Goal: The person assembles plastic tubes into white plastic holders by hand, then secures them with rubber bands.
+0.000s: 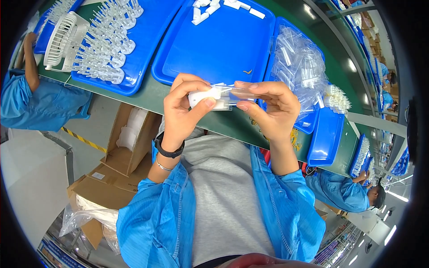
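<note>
My left hand [182,107] grips a small white plastic part [206,97] between thumb and fingers, close over the edge of the green workbench [152,96]. My right hand [270,107] pinches a clear plastic sleeve [241,92] whose end meets the white part. Both hands are held together in front of my chest, just below a large blue tray [214,49]. A black band sits on my left wrist.
Several white parts [210,9] lie at the blue tray's far end. A left blue tray holds rows of white pieces [105,44] beside a small white fan [62,40]. A blue bin of clear sleeves [299,62] stands right. Open cardboard boxes [127,143] sit below. Co-workers sit left and right.
</note>
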Motion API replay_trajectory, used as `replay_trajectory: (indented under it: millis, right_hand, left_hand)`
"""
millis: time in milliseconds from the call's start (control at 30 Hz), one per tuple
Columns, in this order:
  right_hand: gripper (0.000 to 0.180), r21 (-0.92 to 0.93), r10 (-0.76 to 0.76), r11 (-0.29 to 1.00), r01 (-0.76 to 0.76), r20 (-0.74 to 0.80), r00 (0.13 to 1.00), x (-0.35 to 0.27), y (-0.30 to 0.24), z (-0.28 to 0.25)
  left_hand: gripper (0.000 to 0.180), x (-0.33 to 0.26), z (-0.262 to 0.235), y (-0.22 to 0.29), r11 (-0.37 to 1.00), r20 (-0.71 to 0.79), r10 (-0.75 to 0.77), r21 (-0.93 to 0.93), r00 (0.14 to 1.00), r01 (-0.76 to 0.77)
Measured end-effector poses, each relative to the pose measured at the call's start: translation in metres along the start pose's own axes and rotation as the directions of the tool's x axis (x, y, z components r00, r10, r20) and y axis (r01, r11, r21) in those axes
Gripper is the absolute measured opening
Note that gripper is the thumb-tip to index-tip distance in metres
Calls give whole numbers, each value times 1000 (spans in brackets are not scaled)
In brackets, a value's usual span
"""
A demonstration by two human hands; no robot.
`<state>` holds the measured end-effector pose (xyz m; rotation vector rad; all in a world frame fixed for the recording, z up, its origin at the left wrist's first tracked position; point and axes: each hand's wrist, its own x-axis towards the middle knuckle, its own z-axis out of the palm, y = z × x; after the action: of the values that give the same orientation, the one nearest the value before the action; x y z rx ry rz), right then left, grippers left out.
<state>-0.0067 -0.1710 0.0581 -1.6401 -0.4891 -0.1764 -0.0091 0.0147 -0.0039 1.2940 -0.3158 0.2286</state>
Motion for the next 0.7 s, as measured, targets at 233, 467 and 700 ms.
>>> replay_trajectory:
  millis: [233,467,700]
  right_hand:
    - [31,115,44,993,-39,-43,998,1,-2,3]
    - [25,130,135,982,-138,34,990,5,-2,-1]
    - [23,-121,154,983,-139,126,980,18,-2,-13]
  left_hand:
    - [21,1,0,6,998,16,9,60,1000,-10]
    - [20,2,-8,8,992,86,-62,116,994,52]
    - [22,-1,-6,0,989,53,-144,49,988,142]
